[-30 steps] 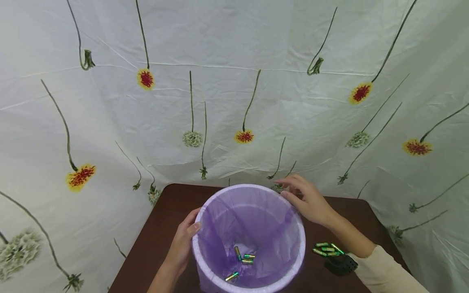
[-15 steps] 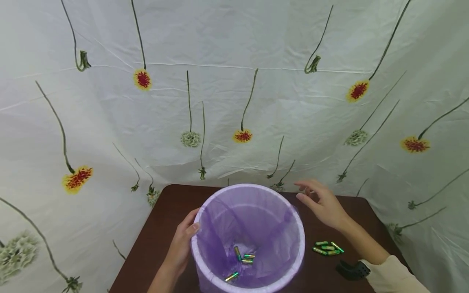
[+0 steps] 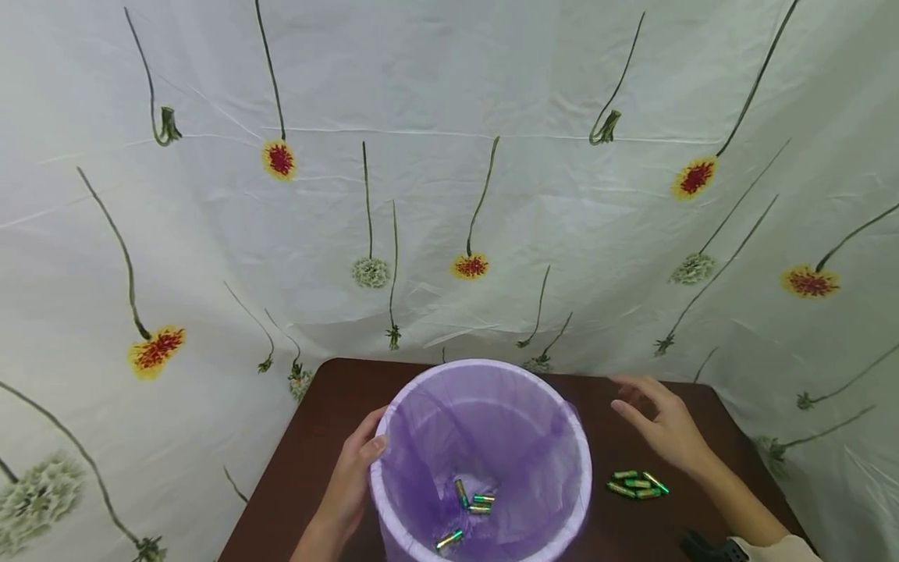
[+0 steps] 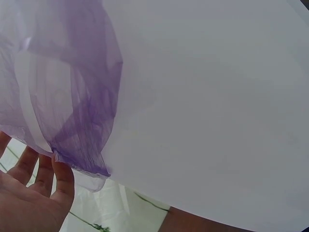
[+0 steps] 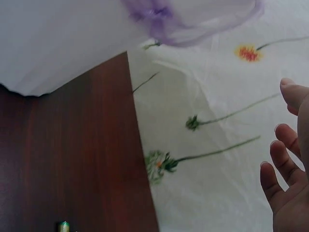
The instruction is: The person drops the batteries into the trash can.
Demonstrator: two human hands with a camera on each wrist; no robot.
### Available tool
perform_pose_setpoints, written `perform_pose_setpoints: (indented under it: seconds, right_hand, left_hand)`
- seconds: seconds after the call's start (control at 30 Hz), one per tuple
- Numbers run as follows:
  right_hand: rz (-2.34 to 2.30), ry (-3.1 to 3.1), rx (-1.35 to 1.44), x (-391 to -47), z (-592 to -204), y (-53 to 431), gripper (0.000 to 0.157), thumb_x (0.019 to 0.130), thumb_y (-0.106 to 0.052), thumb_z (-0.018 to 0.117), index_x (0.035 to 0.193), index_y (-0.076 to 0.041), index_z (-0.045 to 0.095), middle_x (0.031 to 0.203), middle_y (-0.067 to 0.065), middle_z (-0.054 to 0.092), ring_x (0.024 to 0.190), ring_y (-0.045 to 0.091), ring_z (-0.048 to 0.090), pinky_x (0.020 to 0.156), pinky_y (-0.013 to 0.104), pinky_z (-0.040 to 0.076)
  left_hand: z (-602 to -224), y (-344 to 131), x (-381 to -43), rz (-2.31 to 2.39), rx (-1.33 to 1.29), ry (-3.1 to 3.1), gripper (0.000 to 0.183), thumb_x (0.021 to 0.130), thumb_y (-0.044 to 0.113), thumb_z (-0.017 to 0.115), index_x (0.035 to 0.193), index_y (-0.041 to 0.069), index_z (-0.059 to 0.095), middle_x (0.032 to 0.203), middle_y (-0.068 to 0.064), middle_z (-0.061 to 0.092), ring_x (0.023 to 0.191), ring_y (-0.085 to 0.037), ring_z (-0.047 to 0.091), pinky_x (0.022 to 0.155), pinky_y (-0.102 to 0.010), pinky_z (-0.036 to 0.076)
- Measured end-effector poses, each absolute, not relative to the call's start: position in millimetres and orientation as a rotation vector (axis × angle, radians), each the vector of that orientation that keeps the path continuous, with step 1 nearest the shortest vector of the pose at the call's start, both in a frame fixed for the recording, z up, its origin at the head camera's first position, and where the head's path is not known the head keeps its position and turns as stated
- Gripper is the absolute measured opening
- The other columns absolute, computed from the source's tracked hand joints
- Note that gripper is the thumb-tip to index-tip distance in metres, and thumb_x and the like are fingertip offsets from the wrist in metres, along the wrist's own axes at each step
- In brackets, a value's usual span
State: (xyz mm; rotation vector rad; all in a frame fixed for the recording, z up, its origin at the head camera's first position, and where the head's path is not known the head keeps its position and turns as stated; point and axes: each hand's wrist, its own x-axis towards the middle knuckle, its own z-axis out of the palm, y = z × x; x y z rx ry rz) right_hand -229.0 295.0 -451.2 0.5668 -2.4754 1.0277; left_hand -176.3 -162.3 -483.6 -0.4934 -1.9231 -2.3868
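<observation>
A round white bin lined with a thin purple bag stands at the front of the table. My left hand grips its left rim, thumb over the edge; in the left wrist view the fingers lie against the outside by the bag's overhang. Inside, at the bottom, lie several green-and-gold batteries. My right hand is in the air right of the bin, fingers loosely bent, holding nothing. Below it on the table lies a small group of similar batteries.
The dark brown table ends at a white cloth backdrop printed with flowers, which also runs along both sides. A black wrist strap sits on the right forearm, near the sleeve.
My right hand has moved right and a little toward me, away from the bin's rim. The left hand keeps its grip on the rim. The batteries lie as before.
</observation>
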Motion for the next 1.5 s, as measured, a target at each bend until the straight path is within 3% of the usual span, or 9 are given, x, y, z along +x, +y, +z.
perform_pose_setpoints:
  seconds: [0.23, 0.5, 0.7, 1.17, 1.37, 1.5]
  right_hand:
    - [0.982, -2.484, 0.515, -223.2, -476.2, 310.8, 0.036, 0.092, -0.007, 0.077, 0.128, -0.009, 0.07, 0.099, 0.001, 0.065, 0.085, 0.009, 0.058, 0.071, 0.03, 0.051]
    - [1.028, -2.472, 0.413, -217.0, -498.8, 322.0, 0.034, 0.091, -0.006, 0.077, 0.125, -0.006, 0.07, 0.096, -0.001, 0.065, 0.082, 0.01, 0.058, 0.069, 0.022, 0.047]
    - [1.024, -2.493, 0.309, -212.8, -526.1, 328.3, 0.032, 0.09, -0.006, 0.079, 0.122, -0.005, 0.071, 0.093, -0.004, 0.063, 0.076, 0.009, 0.058, 0.065, 0.027, 0.049]
    - [1.017, -2.506, 0.108, -191.8, -607.4, 330.1, 0.032, 0.088, -0.002, 0.08, 0.119, -0.004, 0.073, 0.101, 0.006, 0.066, 0.082, 0.005, 0.058, 0.064, 0.028, 0.052]
    - [0.98, -2.517, 0.083, -185.1, -636.4, 329.0, 0.03, 0.085, -0.001, 0.082, 0.114, -0.005, 0.074, 0.106, 0.006, 0.067, 0.084, 0.009, 0.061, 0.064, 0.027, 0.051]
    - [0.926, -2.533, 0.114, -182.4, -655.7, 327.2, 0.03, 0.083, -0.002, 0.084, 0.11, -0.005, 0.074, 0.108, 0.008, 0.066, 0.091, 0.019, 0.062, 0.069, 0.034, 0.052]
  left_hand:
    - [-482.3, -160.5, -177.0, -2.38, -0.472, -1.919, 0.046, 0.1, 0.013, 0.045, 0.143, -0.002, 0.052, 0.127, -0.023, 0.06, 0.102, -0.024, 0.066, 0.083, -0.037, 0.057]
    - [-482.4, -159.7, -176.8, -2.386, -0.471, -1.913, 0.045, 0.1, 0.013, 0.045, 0.142, -0.002, 0.052, 0.125, -0.023, 0.06, 0.1, -0.024, 0.066, 0.081, -0.038, 0.057]
    - [-482.0, -160.4, -176.9, -2.386, -0.477, -1.913, 0.045, 0.1, 0.013, 0.045, 0.142, -0.002, 0.052, 0.126, -0.023, 0.06, 0.1, -0.025, 0.066, 0.081, -0.038, 0.057]
    - [-483.2, -160.4, -176.5, -2.406, -0.481, -1.881, 0.046, 0.099, 0.013, 0.045, 0.142, -0.003, 0.052, 0.125, -0.023, 0.06, 0.1, -0.024, 0.066, 0.08, -0.037, 0.057]
    - [-484.1, -159.5, -177.1, -2.413, -0.49, -1.874, 0.046, 0.099, 0.014, 0.045, 0.142, -0.003, 0.051, 0.124, -0.024, 0.06, 0.098, -0.024, 0.066, 0.08, -0.037, 0.058]
    - [-484.2, -159.2, -176.6, -2.405, -0.482, -1.876, 0.046, 0.1, 0.013, 0.045, 0.142, -0.003, 0.052, 0.126, -0.024, 0.06, 0.1, -0.024, 0.066, 0.081, -0.037, 0.057]
